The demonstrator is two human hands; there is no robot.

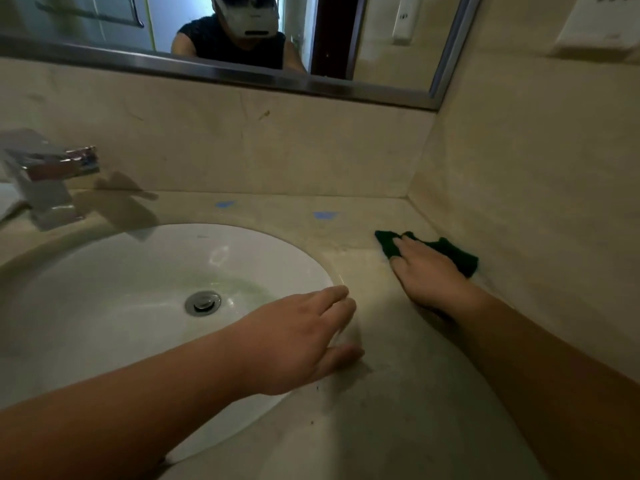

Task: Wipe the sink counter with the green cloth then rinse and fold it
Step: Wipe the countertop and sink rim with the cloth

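Note:
The green cloth (450, 252) lies flat on the beige stone counter (398, 393), close to the right side wall. My right hand (427, 271) presses down on it with the fingers spread, covering its middle. My left hand (298, 341) rests on the right rim of the white sink basin (104, 289), fingers apart, holding nothing.
A chrome faucet (48, 178) stands at the back left. The drain plug (202, 302) sits in the basin's middle, with a greenish stain beside it. Two blue tape marks (323, 215) lie on the counter's back strip. A mirror (242, 36) hangs above the backsplash.

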